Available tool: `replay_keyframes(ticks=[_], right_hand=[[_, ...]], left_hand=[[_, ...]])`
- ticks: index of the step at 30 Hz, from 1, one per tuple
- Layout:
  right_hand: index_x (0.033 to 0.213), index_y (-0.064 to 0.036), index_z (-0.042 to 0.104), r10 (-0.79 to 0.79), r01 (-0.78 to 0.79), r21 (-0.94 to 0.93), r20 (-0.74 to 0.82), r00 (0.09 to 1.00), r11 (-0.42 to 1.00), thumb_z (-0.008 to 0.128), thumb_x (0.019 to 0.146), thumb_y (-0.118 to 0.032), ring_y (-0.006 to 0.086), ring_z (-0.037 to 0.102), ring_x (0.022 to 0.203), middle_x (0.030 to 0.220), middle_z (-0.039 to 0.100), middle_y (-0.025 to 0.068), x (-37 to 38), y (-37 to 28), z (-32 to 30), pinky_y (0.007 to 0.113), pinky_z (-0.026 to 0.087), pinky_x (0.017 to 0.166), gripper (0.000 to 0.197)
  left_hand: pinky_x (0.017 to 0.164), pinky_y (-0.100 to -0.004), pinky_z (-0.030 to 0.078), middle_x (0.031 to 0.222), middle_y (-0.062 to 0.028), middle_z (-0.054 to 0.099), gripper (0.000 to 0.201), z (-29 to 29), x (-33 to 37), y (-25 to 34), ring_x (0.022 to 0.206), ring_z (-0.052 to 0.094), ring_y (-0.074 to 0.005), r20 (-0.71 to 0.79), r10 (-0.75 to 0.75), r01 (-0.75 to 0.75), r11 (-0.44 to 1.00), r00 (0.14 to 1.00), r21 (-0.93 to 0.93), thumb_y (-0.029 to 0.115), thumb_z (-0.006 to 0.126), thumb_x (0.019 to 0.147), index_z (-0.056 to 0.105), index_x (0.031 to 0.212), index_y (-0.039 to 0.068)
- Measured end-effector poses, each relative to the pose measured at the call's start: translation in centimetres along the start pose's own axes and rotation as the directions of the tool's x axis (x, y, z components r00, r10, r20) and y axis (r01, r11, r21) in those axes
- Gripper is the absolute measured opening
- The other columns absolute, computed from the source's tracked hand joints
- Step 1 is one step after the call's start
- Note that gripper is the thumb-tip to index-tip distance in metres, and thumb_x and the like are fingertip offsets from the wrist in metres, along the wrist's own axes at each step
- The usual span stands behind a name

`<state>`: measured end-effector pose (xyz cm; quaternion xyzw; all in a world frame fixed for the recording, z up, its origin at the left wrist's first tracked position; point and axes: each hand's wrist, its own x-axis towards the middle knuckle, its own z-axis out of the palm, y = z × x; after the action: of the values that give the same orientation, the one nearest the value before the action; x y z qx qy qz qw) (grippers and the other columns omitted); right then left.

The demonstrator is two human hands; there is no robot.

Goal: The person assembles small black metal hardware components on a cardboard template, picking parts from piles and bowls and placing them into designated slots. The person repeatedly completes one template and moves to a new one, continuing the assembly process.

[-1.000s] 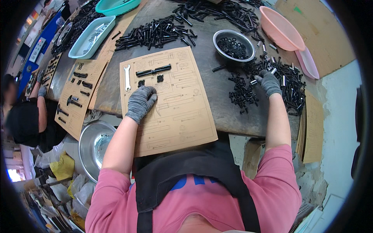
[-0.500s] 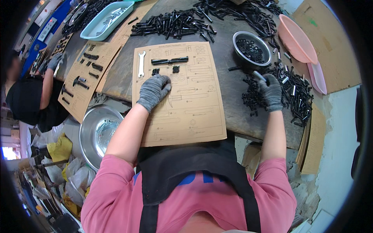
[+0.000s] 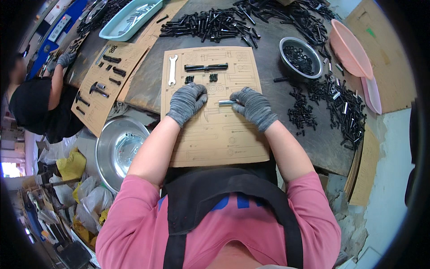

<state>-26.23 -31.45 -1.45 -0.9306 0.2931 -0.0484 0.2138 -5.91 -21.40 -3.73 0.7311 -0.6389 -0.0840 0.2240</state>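
Note:
A printed cardboard sheet (image 3: 215,154) lies flat in front of me. On its upper part are a silver open-end wrench (image 3: 172,70), two long black bolts (image 3: 206,67) end to end, and two small groups of short black screws (image 3: 213,78). My left hand (image 3: 187,104), in a grey knit glove, rests on the sheet just below the left group, its fingers curled together; anything inside them is hidden. My right hand (image 3: 254,109), gloved alike, pinches a short shiny metal tube (image 3: 227,102) by its right end, over the middle of the sheet.
To the right stand a steel bowl of black rings (image 3: 298,58) and a pink basin (image 3: 351,49), beside piles of black screws (image 3: 302,110). More bolts (image 3: 210,24) lie at the back. Leftward are a teal tray (image 3: 130,20), another filled sheet (image 3: 101,85) and a co-worker (image 3: 40,103).
My right hand has come left from the hardware pile to the sheet, bringing the metal tube. My left hand has stayed on the sheet, and the whole view has shifted slightly.

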Motion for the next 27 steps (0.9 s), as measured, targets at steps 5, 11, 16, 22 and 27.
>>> replay_keyframes(ticks=[5,11,16,22,27], right_hand=[[0.103,-0.0110,0.059,0.081,-0.101,-0.073,-0.232,0.969,0.992,0.055,0.081,-0.023,0.0267,0.056,0.090,0.098,0.059,0.0103,0.2,4.0,-1.5,0.035,0.044,0.081,0.025],[0.098,-0.0133,0.059,0.055,-0.297,-0.655,-0.363,0.930,0.695,0.045,0.083,-0.016,0.0229,0.056,0.094,0.098,0.060,0.0068,0.6,10.0,-2.6,0.036,0.044,0.078,0.021],[0.090,-0.0121,0.058,0.145,-0.268,-0.596,-0.247,0.958,0.757,0.046,0.083,-0.018,0.0216,0.056,0.093,0.096,0.060,0.0065,1.0,11.2,-3.6,0.037,0.044,0.075,0.015],[0.102,-0.0062,0.054,0.273,-0.288,0.029,-0.416,0.867,0.957,0.051,0.084,-0.020,0.0324,0.056,0.092,0.097,0.059,0.0154,1.4,10.2,-3.4,0.039,0.044,0.081,0.023],[0.113,-0.0033,0.051,0.349,-0.320,0.182,-0.158,0.924,0.930,0.053,0.082,-0.024,0.0323,0.052,0.104,0.110,0.055,0.0196,2.5,11.9,-3.1,0.038,0.040,0.088,0.037]], left_hand=[[0.068,-0.0371,0.046,0.081,-0.0116,0.059,0.017,0.0,0.0,-0.1,0.077,0.057,-0.0288,-0.005,0.000,0.000,0.999,1.000,-0.032,0.023,0.058,0.079,0.061,0.088,0.008],[0.069,-0.0372,0.046,0.082,-0.0112,0.059,0.019,0.2,0.0,-0.3,0.078,0.057,-0.0286,0.016,-0.005,0.005,1.000,1.000,0.000,0.023,0.058,0.079,0.061,0.089,0.008],[0.069,-0.0369,0.046,0.082,-0.0119,0.059,0.019,0.1,0.1,-0.2,0.077,0.057,-0.0292,0.031,-0.015,0.015,1.000,0.999,-0.006,0.023,0.059,0.078,0.061,0.090,0.008],[0.068,-0.0354,0.046,0.081,-0.0114,0.059,0.017,0.2,0.1,-0.1,0.077,0.057,-0.0283,0.033,-0.032,0.033,0.999,0.999,-0.022,0.020,0.059,0.078,0.061,0.090,0.008],[0.068,-0.0353,0.046,0.081,-0.0112,0.059,0.016,0.2,0.0,-0.2,0.077,0.057,-0.0280,0.001,-0.004,0.004,0.999,1.000,-0.035,0.020,0.059,0.078,0.061,0.089,0.008]])
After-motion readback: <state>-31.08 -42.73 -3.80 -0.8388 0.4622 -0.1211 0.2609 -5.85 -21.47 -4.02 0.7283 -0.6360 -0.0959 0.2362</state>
